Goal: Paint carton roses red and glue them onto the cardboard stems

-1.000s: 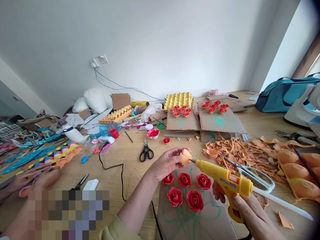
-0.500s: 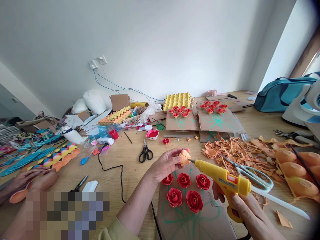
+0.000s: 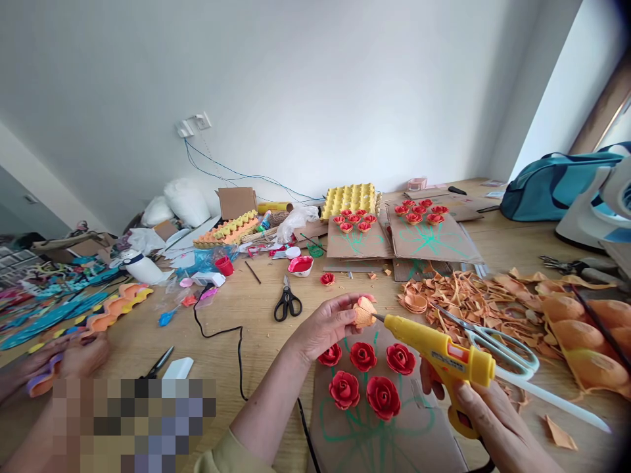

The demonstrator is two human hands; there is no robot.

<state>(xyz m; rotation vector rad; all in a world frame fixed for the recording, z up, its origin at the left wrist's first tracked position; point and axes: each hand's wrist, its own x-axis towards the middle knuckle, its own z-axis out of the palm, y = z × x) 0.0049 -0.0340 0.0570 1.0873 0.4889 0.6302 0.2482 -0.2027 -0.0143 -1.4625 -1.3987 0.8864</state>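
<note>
Between the fingertips of my left hand (image 3: pixel 325 325) is a small rose (image 3: pixel 365 313), its orange underside turned to the right. My right hand (image 3: pixel 486 410) is wrapped round the handle of a yellow hot glue gun (image 3: pixel 438 345). The gun's nozzle tip is at the rose's underside; whether it touches I cannot tell. Beneath both hands lies a cardboard sheet (image 3: pixel 379 447) with green drawn lines, and several red roses (image 3: pixel 383 397) sit on its upper part. One loose red rose (image 3: pixel 328 279) rests on the table farther back.
Black scissors (image 3: pixel 287 302) lie left of centre. Orange scraps (image 3: pixel 458 299), green-handled scissors (image 3: pixel 513 351) and an egg tray piece (image 3: pixel 586 328) spread on the right. Two flower-covered cardboards (image 3: pixel 434 240) stand behind. At left, a co-worker's hands (image 3: pixel 83 355) hold a painted egg-carton strip (image 3: pixel 116 309).
The co-worker has turned the painted egg-carton strip over, so more orange shows. My hands and the glue gun have hardly moved; the rose has tilted slightly.
</note>
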